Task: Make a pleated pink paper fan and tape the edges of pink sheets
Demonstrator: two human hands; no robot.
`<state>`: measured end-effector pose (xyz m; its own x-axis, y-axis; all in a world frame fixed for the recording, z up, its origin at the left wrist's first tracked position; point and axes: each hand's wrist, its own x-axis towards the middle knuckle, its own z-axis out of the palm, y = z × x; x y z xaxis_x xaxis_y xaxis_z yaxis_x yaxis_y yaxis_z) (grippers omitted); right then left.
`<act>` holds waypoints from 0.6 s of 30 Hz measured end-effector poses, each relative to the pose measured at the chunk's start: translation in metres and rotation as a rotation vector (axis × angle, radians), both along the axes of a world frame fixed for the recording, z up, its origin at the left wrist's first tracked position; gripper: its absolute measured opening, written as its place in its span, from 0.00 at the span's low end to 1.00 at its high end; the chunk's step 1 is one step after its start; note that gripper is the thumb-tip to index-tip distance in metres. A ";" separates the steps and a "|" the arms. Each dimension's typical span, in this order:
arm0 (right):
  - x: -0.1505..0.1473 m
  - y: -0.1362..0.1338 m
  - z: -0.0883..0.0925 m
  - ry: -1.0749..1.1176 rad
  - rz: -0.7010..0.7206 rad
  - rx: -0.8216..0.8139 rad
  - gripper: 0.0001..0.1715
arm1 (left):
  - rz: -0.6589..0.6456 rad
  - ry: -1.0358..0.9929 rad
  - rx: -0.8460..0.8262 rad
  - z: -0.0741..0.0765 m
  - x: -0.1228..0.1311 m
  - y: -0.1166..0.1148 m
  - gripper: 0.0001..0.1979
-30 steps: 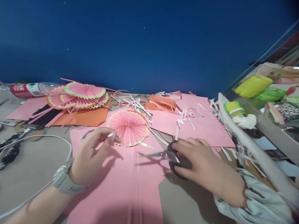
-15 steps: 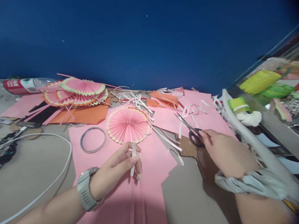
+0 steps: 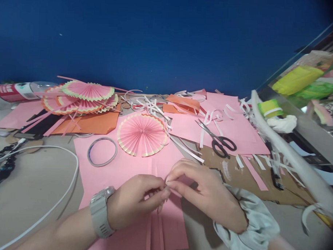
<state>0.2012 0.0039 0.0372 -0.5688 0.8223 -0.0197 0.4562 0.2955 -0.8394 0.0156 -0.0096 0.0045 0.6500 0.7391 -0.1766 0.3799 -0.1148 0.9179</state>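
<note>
Pleated pink rosette [image 3: 142, 133] lay mid-frame on pink sheet [image 3: 107, 177]. Lower centre, left hand [image 3: 139, 198] and right hand [image 3: 194, 186] met, fingertips pinched narrow; anything between them too small to tell. Scissors [image 3: 213, 137] lay right of centre.

At left, a hand could pass over the counter [image 3: 41, 182] within the curve of the white cable [image 3: 77, 165]. Stacked rosettes [image 3: 87, 91] block the far left; scissors [image 3: 212, 135] obstruct the right.

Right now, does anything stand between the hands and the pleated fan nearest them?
Nothing visible: only flat pink paper separates the left hand and right hand from the fan. The tape roll lies left of it, the scissors right.
</note>
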 end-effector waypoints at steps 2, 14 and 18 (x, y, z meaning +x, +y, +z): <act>-0.001 0.002 -0.002 0.022 -0.069 -0.096 0.09 | -0.037 0.007 0.021 0.000 0.000 0.002 0.16; 0.020 0.017 -0.008 0.426 -0.410 -0.432 0.21 | -0.031 -0.102 0.069 0.001 -0.007 -0.002 0.14; 0.010 0.008 -0.007 0.240 -0.010 -0.636 0.30 | 0.259 -0.264 0.352 -0.008 -0.011 0.003 0.19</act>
